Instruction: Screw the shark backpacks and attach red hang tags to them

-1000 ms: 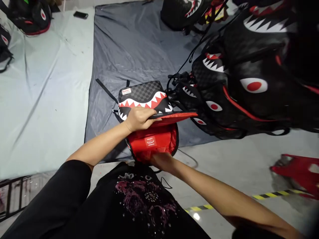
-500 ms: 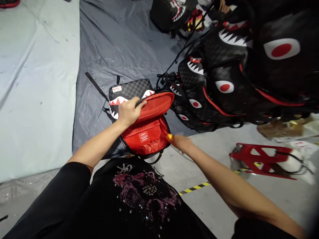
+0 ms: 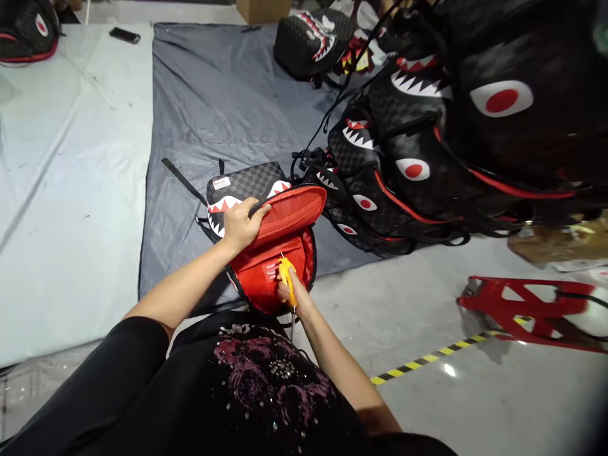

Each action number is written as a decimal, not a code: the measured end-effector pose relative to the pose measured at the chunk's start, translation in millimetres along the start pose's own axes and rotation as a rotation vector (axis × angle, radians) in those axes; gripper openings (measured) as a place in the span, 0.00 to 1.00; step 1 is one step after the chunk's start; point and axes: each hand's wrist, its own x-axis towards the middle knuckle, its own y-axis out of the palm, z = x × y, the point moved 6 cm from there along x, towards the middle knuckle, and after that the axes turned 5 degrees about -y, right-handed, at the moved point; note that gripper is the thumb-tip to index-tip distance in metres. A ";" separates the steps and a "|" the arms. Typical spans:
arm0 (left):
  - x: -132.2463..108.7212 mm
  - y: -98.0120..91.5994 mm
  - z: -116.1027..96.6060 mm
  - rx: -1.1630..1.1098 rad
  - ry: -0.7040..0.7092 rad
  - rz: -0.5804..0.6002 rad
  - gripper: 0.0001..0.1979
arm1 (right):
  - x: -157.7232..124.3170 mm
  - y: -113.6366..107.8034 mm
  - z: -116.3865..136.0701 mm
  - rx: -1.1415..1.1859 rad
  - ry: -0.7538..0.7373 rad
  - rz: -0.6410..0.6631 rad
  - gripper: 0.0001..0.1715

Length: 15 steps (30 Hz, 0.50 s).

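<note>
A black checkered backpack with a printed shark mouth lies unzipped in front of me, its red lining showing. My left hand is closed on the edge of the raised flap, thumb on the red inner side. Over the opening, my right hand grips a yellow air blow gun. Its thin nozzle points up into the bag, and a metal fitting shows below the hand. A pale label on the lining sits just left of the gun.
Several similar backpacks are piled along the right. Another backpack lies at the back, and one more at the far left near a dark phone. A red frame stands on the floor beside yellow-black tape.
My right hand has moved left from the bag's right edge to over its opening, with the yellow air blow gun now plainly visible. My left hand keeps hold of the flap.
</note>
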 end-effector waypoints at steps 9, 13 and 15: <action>4.3 1.5 4.2 0.000 0.082 -0.013 0.21 | -12.8 -7.0 -2.1 -0.103 -0.059 0.210 0.25; 2.3 0.5 5.4 -0.003 0.098 -0.002 0.21 | -51.1 -65.9 19.8 -0.466 0.026 0.150 0.23; 2.2 -1.6 9.1 -0.026 0.083 -0.003 0.20 | -72.2 -93.5 28.9 -0.530 0.054 0.054 0.22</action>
